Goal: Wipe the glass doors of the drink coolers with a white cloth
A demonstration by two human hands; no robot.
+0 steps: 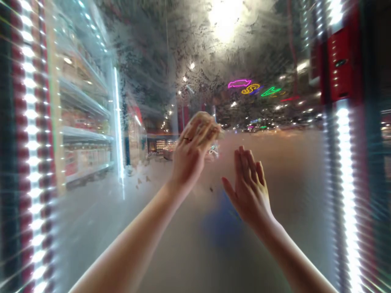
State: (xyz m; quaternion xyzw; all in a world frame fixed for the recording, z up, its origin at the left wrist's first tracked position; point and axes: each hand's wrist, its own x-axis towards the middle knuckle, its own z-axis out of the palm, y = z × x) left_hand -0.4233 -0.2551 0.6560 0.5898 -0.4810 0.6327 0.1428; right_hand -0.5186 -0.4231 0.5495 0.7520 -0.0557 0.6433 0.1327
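A large glass pane [171,244] fills the space before me, misted over its lower part and streaked with clearer smears higher up. My left hand [195,142] is raised against it near the middle, its fingers bent over a crumpled, tan, cloth-like wad [201,116]. Motion blur hides the wad's exact kind, and a dark ring shows on one finger. Lower and to the right, my right hand [250,183] lies flat at the glass, fingers straight, thumb apart, holding nothing.
Bright LED strips run down the left frame [32,142] and the right frame [345,162]. A red latch-like block [340,63] sits high on the right frame. Lit shelves [85,134] with goods appear at left. Coloured neon shapes [250,88] glow in the glass.
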